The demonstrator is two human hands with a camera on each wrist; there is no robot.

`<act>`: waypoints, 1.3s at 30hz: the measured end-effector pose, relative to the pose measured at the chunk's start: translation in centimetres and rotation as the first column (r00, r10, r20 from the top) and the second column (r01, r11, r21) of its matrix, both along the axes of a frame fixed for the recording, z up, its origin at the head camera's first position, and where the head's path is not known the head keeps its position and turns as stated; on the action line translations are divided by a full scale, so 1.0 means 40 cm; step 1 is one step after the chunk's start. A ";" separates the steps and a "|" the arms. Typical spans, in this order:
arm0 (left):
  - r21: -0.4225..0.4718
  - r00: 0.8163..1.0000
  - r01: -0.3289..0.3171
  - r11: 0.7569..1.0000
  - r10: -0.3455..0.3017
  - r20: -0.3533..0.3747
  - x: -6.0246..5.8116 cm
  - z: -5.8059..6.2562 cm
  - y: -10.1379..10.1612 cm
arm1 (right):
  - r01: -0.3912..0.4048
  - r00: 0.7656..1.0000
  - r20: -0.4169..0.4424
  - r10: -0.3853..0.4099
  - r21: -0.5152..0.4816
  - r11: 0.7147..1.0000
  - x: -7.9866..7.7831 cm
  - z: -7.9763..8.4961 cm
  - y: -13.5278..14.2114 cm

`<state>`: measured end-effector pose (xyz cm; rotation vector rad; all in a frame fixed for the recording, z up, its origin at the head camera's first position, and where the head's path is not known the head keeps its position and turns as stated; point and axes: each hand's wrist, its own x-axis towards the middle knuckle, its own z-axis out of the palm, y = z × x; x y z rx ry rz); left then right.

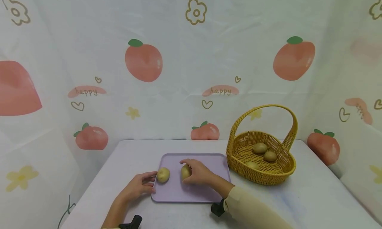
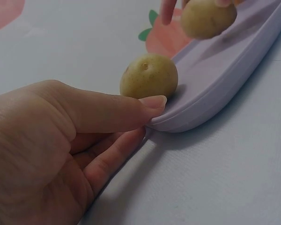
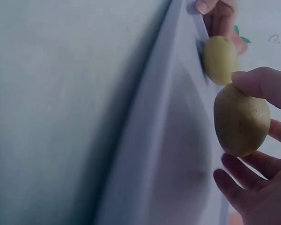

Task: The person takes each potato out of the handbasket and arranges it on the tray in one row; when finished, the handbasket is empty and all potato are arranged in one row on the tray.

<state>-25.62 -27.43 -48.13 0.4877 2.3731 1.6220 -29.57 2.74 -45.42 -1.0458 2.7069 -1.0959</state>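
Lying between the hands: one potato

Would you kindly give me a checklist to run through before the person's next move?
1. Right-hand grip secure: ok, thumb and fingers hold the raised potato.
2. Raised potato clear of the tray: ok, it is held above the surface.
3. Tray steadied: ok, the left-hand grip pinches its left edge.
4. Room on the tray: ok, bare surface shows between the resting potato and the raised one.
5. Basket upright with its contents inside: ok, three potatoes lie in it.
6. Basket apart from the tray: cannot tell, as they nearly meet at the tray's right side.
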 end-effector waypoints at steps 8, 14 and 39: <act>0.001 1.000 -0.001 1.000 0.001 0.004 0.001 0.003 0.002 | 0.043 0.999 0.026 -0.042 -0.044 0.998 -0.007 -0.025 -0.081; 0.010 1.000 0.009 1.000 -0.009 0.003 -0.001 0.003 0.004 | 0.069 0.998 0.002 -0.069 -0.002 0.998 -0.005 -0.033 -0.104; 0.005 1.000 0.009 1.000 -0.009 -0.022 0.004 0.002 0.000 | 0.069 0.998 -0.004 -0.069 -0.031 0.997 0.025 0.010 -0.001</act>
